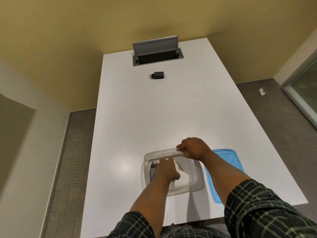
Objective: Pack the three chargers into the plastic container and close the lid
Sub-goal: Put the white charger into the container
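Clear container [192,184]: right hand [193,148] pinches far rim; left hand [167,170] inside, grip hidden.

White table [128,117], clear container [197,184], blue lid [228,158], black charger [158,75]

Two chargers show for certain. One black charger [158,75] lies alone on the bench [128,117] near its far edge. One dark charger [153,169] lies inside the container against its left wall, partly under a hand. A pale shape [181,176] beside it may be a third; I cannot tell. There is one clear plastic container [197,184], one blue lid [228,160] and one open cable hatch [157,56]. Two hands: left [167,170], right [193,148].
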Tool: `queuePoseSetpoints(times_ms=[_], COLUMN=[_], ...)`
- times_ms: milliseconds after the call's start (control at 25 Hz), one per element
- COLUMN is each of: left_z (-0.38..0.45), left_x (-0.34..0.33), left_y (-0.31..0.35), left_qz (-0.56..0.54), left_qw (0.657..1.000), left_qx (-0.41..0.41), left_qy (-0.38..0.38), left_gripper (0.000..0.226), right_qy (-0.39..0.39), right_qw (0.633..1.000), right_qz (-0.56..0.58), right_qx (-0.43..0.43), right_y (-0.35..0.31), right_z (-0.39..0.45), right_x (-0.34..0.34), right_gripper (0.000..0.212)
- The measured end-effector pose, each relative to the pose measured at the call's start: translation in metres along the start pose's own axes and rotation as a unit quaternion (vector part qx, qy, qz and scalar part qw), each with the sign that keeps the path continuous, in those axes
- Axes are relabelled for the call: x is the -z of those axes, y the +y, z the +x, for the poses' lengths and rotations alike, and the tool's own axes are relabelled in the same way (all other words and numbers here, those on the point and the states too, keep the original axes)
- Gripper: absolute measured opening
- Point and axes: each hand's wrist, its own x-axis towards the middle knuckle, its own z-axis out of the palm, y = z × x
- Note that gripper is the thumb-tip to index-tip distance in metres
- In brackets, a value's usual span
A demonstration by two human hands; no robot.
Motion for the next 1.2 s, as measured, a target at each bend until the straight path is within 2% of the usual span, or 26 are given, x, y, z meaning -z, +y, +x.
queuePoseSetpoints(times_ms=[360,560,920,1080,1200], left_z=[-0.001,-0.001,-0.001,0.000,0.004], left_x=[-0.006,-0.005,0.005,0.014,0.035], left_y=[0.003,0.005,-0.001,0.000,-0.001], left_qz=[0.028,0.064,0.080,0.074,0.090], left_qw=[0.999,0.997,0.996,0.994,0.986], left_qx=[0.016,-0.004,-0.025,-0.053,-0.107], left_qy=[0.024,0.037,0.035,0.056,0.097], left_gripper=[0.061,0.057,0.039,0.042,0.029], right_qy=[-0.013,-0.023,-0.039,-0.051,-0.062], right_qw=[1.000,0.999,0.998,0.998,0.998], right_qz=[-0.011,-0.013,-0.032,-0.030,-0.024], right_qx=[0.017,0.025,0.026,0.021,0.017], right_y=[0.002,0.004,0.004,0.003,0.003], right_z=[0.002,0.004,0.004,0.004,0.005], right_x=[0.000,0.001,0.003,0.005,0.006], right_gripper=[0.029,0.028,0.030,0.031,0.030])
